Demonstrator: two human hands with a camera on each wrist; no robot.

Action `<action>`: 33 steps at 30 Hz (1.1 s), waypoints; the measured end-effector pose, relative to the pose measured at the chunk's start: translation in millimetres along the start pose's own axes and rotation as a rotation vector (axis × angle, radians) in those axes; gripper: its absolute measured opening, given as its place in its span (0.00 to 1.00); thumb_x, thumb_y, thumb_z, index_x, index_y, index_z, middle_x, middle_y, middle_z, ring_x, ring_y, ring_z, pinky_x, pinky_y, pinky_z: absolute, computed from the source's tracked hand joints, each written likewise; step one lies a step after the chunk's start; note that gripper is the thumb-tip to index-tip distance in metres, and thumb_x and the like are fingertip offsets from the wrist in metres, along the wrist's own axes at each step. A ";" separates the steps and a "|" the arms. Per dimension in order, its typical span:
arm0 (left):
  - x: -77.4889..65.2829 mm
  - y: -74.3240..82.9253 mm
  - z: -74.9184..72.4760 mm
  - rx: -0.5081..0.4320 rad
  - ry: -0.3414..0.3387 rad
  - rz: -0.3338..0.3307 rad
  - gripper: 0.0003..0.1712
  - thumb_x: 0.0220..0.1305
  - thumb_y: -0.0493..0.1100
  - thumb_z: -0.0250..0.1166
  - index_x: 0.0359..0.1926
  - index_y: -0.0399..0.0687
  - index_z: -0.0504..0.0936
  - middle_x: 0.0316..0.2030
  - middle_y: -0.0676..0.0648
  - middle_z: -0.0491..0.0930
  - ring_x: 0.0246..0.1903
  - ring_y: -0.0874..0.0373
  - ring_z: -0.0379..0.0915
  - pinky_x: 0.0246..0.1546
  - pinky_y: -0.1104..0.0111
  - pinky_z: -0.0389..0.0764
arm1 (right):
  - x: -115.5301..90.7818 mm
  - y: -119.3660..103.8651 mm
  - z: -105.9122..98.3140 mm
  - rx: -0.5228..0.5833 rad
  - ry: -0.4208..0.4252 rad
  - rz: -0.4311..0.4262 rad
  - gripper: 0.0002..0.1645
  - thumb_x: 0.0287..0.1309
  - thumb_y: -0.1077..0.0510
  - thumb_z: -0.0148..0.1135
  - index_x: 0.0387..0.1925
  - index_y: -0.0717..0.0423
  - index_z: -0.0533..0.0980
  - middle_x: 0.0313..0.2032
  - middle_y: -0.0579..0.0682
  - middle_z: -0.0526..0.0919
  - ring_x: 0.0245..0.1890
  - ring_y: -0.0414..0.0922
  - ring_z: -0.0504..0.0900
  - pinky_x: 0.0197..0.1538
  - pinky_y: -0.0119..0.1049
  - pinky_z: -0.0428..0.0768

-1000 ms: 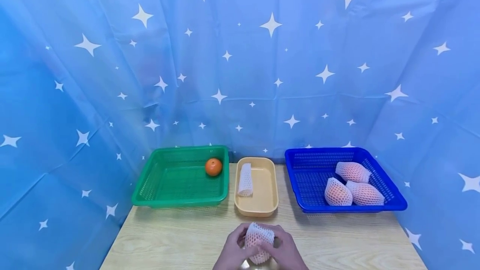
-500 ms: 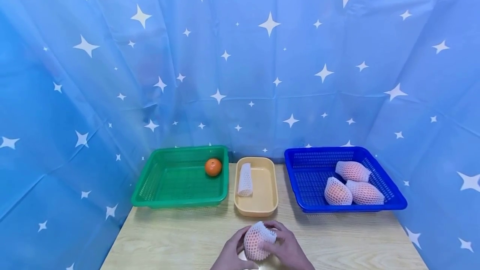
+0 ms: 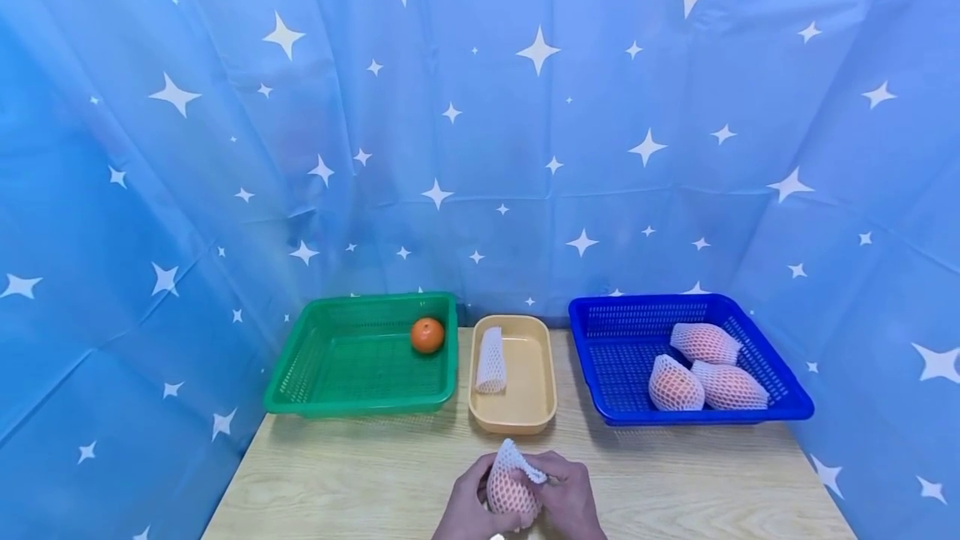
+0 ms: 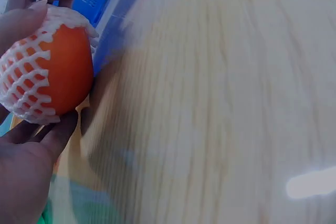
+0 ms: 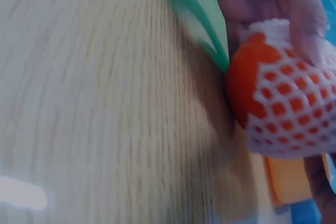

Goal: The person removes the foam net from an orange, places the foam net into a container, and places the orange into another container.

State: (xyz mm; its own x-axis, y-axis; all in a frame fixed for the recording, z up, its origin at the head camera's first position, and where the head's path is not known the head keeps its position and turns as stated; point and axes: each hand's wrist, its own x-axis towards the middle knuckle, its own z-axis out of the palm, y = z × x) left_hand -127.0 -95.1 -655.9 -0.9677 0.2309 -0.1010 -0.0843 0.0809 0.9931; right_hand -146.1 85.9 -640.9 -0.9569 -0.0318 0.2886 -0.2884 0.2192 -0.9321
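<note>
An orange partly covered by a white foam net sleeve [image 3: 512, 486] is held between both hands, just above the front of the table. My left hand [image 3: 467, 500] grips the orange from the left, its thumb lying over the netting. At the sleeve's top right edge, my right hand [image 3: 572, 492] pinches the stretched netting. Both wrist views show a bare side of the orange [image 4: 73, 69] where the net does not reach; the rest has netting [image 5: 294, 95] over it. Some fingers behind the fruit are hidden.
Behind the hands stands a beige tray [image 3: 536, 419] holding a rolled foam net [image 3: 491, 361]. A green basket [image 3: 360, 407] with one orange [image 3: 427, 335] is at left. The blue basket [image 3: 622, 417] at right contains three netted fruits [image 3: 677, 384].
The right hand has shifted its fingers onto the net's upper edge, which is now pulled out to the right with a raised tip. The orange stays between the hands; trays and baskets are unchanged.
</note>
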 end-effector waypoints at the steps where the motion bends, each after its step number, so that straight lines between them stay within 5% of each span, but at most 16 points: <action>1: 0.2 0.4 1.0 -0.012 0.001 0.007 0.42 0.49 0.47 0.83 0.65 0.61 0.75 0.59 0.52 0.80 0.56 0.59 0.79 0.53 0.73 0.80 | -0.1 0.0 0.8 0.002 0.023 -0.028 0.14 0.46 0.60 0.81 0.39 0.51 0.90 0.32 0.43 0.92 0.33 0.34 0.87 0.42 0.25 0.83; 6: 1.0 -1.6 3.9 -0.028 0.011 0.053 0.35 0.50 0.44 0.80 0.61 0.62 0.80 0.56 0.52 0.82 0.52 0.59 0.82 0.50 0.72 0.83 | -2.1 4.2 6.3 -0.012 0.151 -0.163 0.18 0.39 0.70 0.81 0.36 0.55 0.90 0.28 0.44 0.91 0.29 0.32 0.85 0.36 0.22 0.82; 10: 2.6 -1.1 4.5 -0.042 -0.004 0.055 0.34 0.52 0.42 0.79 0.61 0.61 0.80 0.56 0.50 0.83 0.52 0.58 0.82 0.50 0.72 0.83 | -2.4 4.5 3.1 -0.035 0.123 -0.092 0.15 0.45 0.65 0.81 0.38 0.52 0.90 0.32 0.45 0.91 0.33 0.36 0.85 0.40 0.25 0.82; 15: 3.9 1.8 -2.9 -0.020 -0.107 -0.013 0.38 0.57 0.47 0.78 0.68 0.69 0.74 0.62 0.55 0.79 0.61 0.58 0.77 0.57 0.75 0.77 | 2.7 -2.1 -22.1 -0.070 -0.244 0.165 0.26 0.59 0.49 0.74 0.60 0.42 0.80 0.58 0.49 0.84 0.62 0.49 0.79 0.68 0.53 0.73; 17: 3.6 3.5 -7.6 -0.017 -0.166 -0.045 0.43 0.58 0.48 0.77 0.72 0.73 0.68 0.67 0.57 0.75 0.67 0.56 0.71 0.61 0.75 0.73 | 6.3 -3.7 -33.2 -0.082 -0.421 0.179 0.33 0.62 0.49 0.71 0.68 0.41 0.73 0.66 0.49 0.79 0.69 0.50 0.73 0.73 0.56 0.66; 18: 3.1 4.0 -10.0 -0.007 -0.193 -0.052 0.47 0.59 0.48 0.77 0.75 0.73 0.64 0.70 0.58 0.72 0.70 0.55 0.68 0.63 0.75 0.70 | 8.2 -3.6 -38.0 -0.090 -0.494 0.156 0.35 0.63 0.51 0.70 0.70 0.42 0.71 0.67 0.49 0.77 0.71 0.49 0.71 0.74 0.56 0.65; 20: 2.2 4.3 -13.4 -0.010 -0.226 -0.059 0.54 0.59 0.45 0.76 0.79 0.71 0.55 0.73 0.56 0.67 0.73 0.52 0.63 0.65 0.76 0.68 | 11.8 -3.6 -46.3 -0.087 -0.604 0.139 0.39 0.63 0.51 0.69 0.73 0.40 0.67 0.68 0.44 0.77 0.70 0.40 0.70 0.74 0.43 0.66; 22: 1.6 2.9 -15.2 -0.033 -0.230 -0.051 0.57 0.60 0.42 0.74 0.82 0.65 0.50 0.75 0.52 0.64 0.74 0.51 0.61 0.66 0.76 0.67 | 14.4 -3.8 -52.0 -0.100 -0.650 0.121 0.41 0.62 0.50 0.70 0.74 0.37 0.66 0.68 0.42 0.76 0.69 0.33 0.70 0.71 0.37 0.66; 28: -2.6 -8.1 -15.4 -0.110 -0.142 -0.006 0.45 0.65 0.39 0.69 0.78 0.43 0.57 0.70 0.39 0.68 0.70 0.48 0.67 0.64 0.79 0.72 | 16.9 -3.0 -56.2 -0.048 -0.634 0.211 0.51 0.57 0.50 0.74 0.78 0.44 0.59 0.69 0.48 0.75 0.66 0.36 0.72 0.72 0.48 0.65; 33: -2.8 -9.4 -11.7 -0.025 -0.162 -0.030 0.51 0.58 0.44 0.77 0.77 0.46 0.60 0.72 0.41 0.68 0.71 0.46 0.68 0.66 0.71 0.75 | 13.8 2.7 -49.4 -0.008 -0.501 0.304 0.45 0.56 0.50 0.77 0.71 0.52 0.67 0.61 0.48 0.80 0.61 0.39 0.76 0.68 0.51 0.67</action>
State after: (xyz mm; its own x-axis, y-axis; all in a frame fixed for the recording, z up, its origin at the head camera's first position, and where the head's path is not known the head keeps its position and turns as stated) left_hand -126.3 -107.9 -664.3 -0.9139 0.3821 -0.1371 -0.1208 0.0665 0.9904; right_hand -158.4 134.2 -628.6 -0.8965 -0.4229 -0.1320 -0.0001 0.2982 -0.9545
